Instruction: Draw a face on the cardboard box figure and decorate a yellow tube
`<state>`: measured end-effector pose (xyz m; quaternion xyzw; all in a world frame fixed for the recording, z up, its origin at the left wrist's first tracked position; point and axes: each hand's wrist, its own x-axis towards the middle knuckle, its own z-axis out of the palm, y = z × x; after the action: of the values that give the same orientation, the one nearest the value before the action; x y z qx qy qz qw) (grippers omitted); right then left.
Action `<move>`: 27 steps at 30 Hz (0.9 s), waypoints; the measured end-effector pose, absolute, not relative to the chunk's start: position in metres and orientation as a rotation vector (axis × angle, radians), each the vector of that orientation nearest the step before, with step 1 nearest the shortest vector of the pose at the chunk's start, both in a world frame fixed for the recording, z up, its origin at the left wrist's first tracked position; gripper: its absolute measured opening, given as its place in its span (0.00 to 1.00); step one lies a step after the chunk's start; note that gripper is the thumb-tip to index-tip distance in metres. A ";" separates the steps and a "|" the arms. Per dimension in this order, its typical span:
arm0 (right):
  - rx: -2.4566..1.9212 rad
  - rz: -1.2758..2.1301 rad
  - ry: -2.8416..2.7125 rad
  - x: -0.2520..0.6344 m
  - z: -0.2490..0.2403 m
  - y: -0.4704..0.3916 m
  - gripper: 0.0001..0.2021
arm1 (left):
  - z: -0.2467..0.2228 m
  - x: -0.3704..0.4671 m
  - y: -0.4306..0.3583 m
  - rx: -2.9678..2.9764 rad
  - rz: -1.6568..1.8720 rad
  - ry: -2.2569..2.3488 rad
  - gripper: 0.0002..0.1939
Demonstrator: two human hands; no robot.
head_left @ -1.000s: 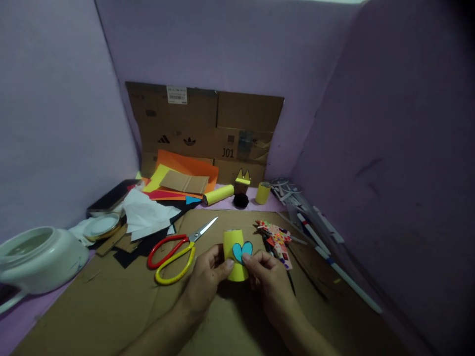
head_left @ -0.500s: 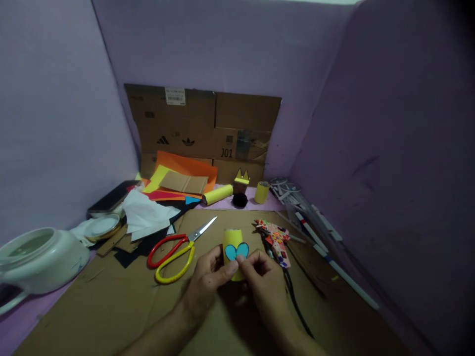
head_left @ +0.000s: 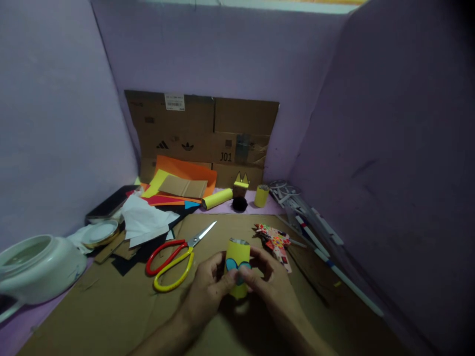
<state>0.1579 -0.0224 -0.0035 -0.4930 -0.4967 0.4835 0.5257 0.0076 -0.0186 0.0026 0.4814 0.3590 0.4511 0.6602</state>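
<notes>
Both hands hold a small yellow tube (head_left: pixel 237 251) upright above the cardboard sheet (head_left: pixel 122 316). My left hand (head_left: pixel 208 284) wraps its left side, and my right hand (head_left: pixel 269 279) wraps its right side. Both thumbs press on a blue heart-shaped piece (head_left: pixel 231 264) on the tube's front, covering part of it. Scissors (head_left: pixel 178 257) with one red and one yellow handle lie open left of my left hand. A patterned hot-glue gun (head_left: pixel 276 240) lies beyond my right hand.
A white pot (head_left: pixel 40 272) stands at the left, near tissue (head_left: pixel 144 220) and coloured paper (head_left: pixel 185 170). Farther back are a yellow roll (head_left: pixel 217 199), a short yellow tube (head_left: pixel 261 197) and an eared piece (head_left: pixel 241 185). White strips (head_left: pixel 345 282) lie at the right.
My right hand has gone from pinching near the heart to wrapping round the tube's side. The tube has tipped so its open top shows. The view has tilted up slightly.
</notes>
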 end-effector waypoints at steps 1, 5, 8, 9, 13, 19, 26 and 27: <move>-1.144 1.179 -1.220 0.158 -0.001 -0.023 0.23 | 0.004 0.008 -0.020 1.102 1.019 0.801 0.25; -1.069 1.206 -1.244 0.156 0.009 -0.026 0.18 | 0.006 0.006 -0.023 1.189 1.079 0.764 0.24; -1.102 1.207 -1.215 0.155 0.014 -0.029 0.18 | 0.005 0.003 -0.023 1.233 1.080 0.710 0.24; -1.126 1.199 -1.199 0.155 0.015 -0.029 0.18 | 0.005 0.002 -0.023 1.251 1.073 0.702 0.24; -1.198 1.159 -1.139 0.153 0.018 -0.031 0.18 | 0.007 0.001 -0.023 1.378 1.076 0.733 0.24; -1.203 1.110 -1.180 0.154 0.020 -0.031 0.17 | 0.007 0.003 -0.024 1.441 1.049 0.686 0.25; -1.277 1.120 -1.067 0.152 0.021 -0.030 0.14 | 0.009 0.006 -0.025 1.443 1.032 0.688 0.23; -1.282 1.118 -1.061 0.152 0.021 -0.030 0.14 | 0.009 0.006 -0.024 1.439 1.030 0.689 0.23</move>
<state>0.1520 -0.0302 0.0213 -0.5391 -0.4460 0.4698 0.5383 0.0063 -0.0244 0.0089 0.6160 0.2949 0.4409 0.5824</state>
